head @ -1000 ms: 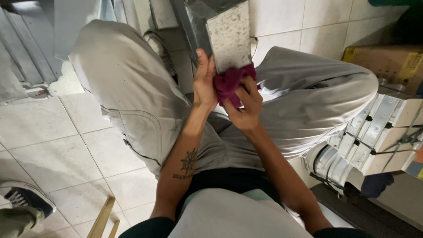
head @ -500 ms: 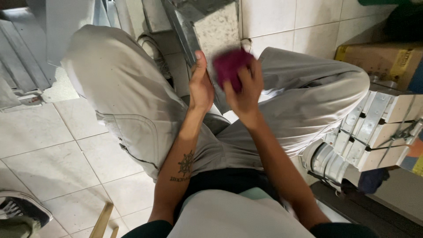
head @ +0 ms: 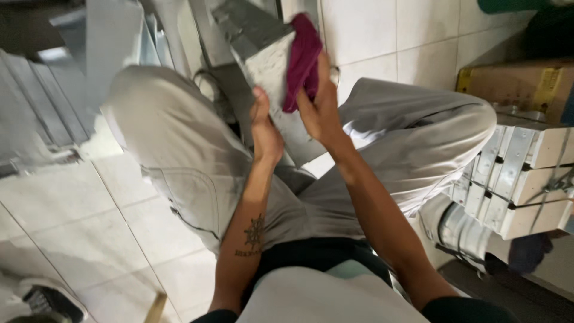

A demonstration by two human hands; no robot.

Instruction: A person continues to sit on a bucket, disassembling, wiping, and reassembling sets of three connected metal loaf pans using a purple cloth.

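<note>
The right hand (head: 320, 107) presses a dark red cloth (head: 304, 60) flat against the face of a grey metal panel (head: 269, 66), fingers closed over the cloth's lower edge so that it stays bunched under the palm. The left hand (head: 263, 128), just beside it at nine o'clock, grips the panel's near edge with the thumb on top, apparently to brace the piece against the rubbing pressure.

The white tiled floor (head: 72, 239) fills most of the view, and the person sits low over it with knees spread in light grey trousers (head: 179, 161); the panel stands tilted between the legs, leaning away toward twelve o'clock, which puts its dull, speckled face within easy reach of both hands. At ten o'clock more grey metal sheets (head: 36, 119) lean together. At three o'clock a stack of white metal brackets (head: 520, 173) sits tied together, with a brown cardboard box (head: 520, 84) behind it at two o'clock. At four o'clock lies a shiny metal cylinder (head: 466, 230). A dark shoe (head: 51, 302) shows at eight o'clock; whose it is cannot be told.
</note>
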